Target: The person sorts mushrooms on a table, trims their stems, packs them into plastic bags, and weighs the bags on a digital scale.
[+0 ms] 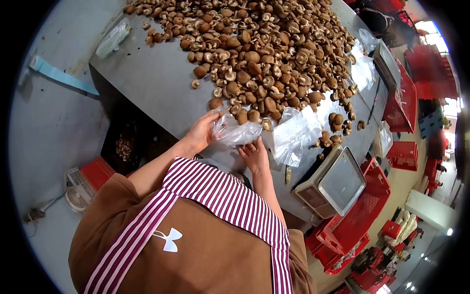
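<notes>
A clear plastic bag [238, 130] stretches between my hands at the near edge of the mushroom pile. My left hand [200, 131] grips its left end, with the fingers closed on the film. At the bag's lower right edge, my right hand [255, 155] has its curled fingertips on the plastic. Whether anything is inside the bag is hard to tell. Just beyond it lie brown mushrooms [259, 59], heaped over the grey metal table [147, 83]. To the right of my right hand rests a stack of flat clear bags [297, 136].
A scale with a metal pan [342, 181] stands on the right, beside a red plastic crate [360, 206]. More bags [362, 68] lie at the table's far right. On the left are a plastic packet [113, 38] and, below the table, a white fan [77, 196].
</notes>
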Action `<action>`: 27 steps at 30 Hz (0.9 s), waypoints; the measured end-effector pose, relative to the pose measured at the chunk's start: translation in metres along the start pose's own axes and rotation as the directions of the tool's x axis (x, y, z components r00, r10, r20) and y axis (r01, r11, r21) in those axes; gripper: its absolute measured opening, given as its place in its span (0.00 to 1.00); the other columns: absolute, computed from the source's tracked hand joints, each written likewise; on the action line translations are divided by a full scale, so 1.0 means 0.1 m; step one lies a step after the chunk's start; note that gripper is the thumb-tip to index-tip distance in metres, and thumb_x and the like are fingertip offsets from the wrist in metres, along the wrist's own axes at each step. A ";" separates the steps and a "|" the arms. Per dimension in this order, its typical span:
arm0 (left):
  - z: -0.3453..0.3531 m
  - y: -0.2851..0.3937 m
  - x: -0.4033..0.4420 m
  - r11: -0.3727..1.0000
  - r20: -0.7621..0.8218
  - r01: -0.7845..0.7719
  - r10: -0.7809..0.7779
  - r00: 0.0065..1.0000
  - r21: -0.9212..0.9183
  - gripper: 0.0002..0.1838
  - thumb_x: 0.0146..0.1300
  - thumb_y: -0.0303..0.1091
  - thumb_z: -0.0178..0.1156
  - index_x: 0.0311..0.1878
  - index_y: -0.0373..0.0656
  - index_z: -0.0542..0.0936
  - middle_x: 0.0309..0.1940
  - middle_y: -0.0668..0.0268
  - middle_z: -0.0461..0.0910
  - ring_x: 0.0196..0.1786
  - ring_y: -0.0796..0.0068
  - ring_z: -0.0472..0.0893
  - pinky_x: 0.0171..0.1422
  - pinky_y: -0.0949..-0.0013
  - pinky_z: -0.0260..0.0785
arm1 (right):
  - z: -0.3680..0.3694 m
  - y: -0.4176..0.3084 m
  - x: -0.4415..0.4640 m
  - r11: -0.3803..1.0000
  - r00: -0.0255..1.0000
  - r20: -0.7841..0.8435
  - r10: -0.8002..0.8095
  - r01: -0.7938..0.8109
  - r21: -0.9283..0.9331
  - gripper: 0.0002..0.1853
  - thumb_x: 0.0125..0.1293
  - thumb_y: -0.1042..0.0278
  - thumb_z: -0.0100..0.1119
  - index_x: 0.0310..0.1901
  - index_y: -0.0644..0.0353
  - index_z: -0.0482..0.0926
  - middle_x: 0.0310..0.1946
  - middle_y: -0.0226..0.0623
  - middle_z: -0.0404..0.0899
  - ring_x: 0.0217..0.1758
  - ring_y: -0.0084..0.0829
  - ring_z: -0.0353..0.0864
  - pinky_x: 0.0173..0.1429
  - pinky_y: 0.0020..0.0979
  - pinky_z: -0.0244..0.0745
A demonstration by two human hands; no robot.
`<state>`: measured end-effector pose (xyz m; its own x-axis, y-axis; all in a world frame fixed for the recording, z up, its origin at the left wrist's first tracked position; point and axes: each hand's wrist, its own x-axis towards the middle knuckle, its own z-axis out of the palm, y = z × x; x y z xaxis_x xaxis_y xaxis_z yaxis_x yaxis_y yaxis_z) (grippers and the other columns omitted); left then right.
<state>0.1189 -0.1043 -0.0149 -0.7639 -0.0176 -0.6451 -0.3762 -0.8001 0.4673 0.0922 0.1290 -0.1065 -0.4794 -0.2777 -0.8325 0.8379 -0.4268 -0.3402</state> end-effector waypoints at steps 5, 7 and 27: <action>-0.02 0.16 -0.11 0.974 0.136 0.114 -0.088 0.987 -0.195 0.15 0.76 0.39 0.46 0.56 0.42 0.75 0.50 0.58 0.80 0.52 0.64 0.81 0.62 0.57 0.74 | 0.13 -0.17 0.11 0.990 0.995 0.091 -0.028 0.015 0.141 0.19 0.72 0.50 0.55 0.55 0.54 0.75 0.45 0.31 0.79 0.47 0.33 0.77 0.50 0.37 0.72; -0.05 0.24 -0.20 0.972 0.132 0.136 -0.112 0.985 -0.192 0.18 0.77 0.42 0.44 0.58 0.42 0.74 0.53 0.56 0.79 0.56 0.62 0.80 0.64 0.56 0.73 | 0.10 -0.18 0.12 0.985 0.979 0.164 -0.119 0.096 0.144 0.16 0.71 0.56 0.57 0.54 0.54 0.76 0.45 0.30 0.81 0.45 0.29 0.78 0.50 0.34 0.70; -0.32 0.45 -0.26 0.931 -0.216 -0.130 0.212 0.953 0.341 0.15 0.75 0.40 0.47 0.55 0.43 0.75 0.35 0.69 0.80 0.22 0.86 0.66 0.21 0.80 0.55 | 0.53 -0.54 -0.95 0.704 0.935 0.117 -0.335 0.331 -0.628 0.30 0.69 0.56 0.58 0.67 0.63 0.67 0.55 0.39 0.76 0.53 0.28 0.76 0.54 0.31 0.71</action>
<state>0.1387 -0.1589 0.0032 -0.6946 -0.3159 -0.6464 -0.4300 -0.5380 0.7250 0.0783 0.1325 0.0144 -0.7594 -0.2176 -0.6131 0.5952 0.1481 -0.7898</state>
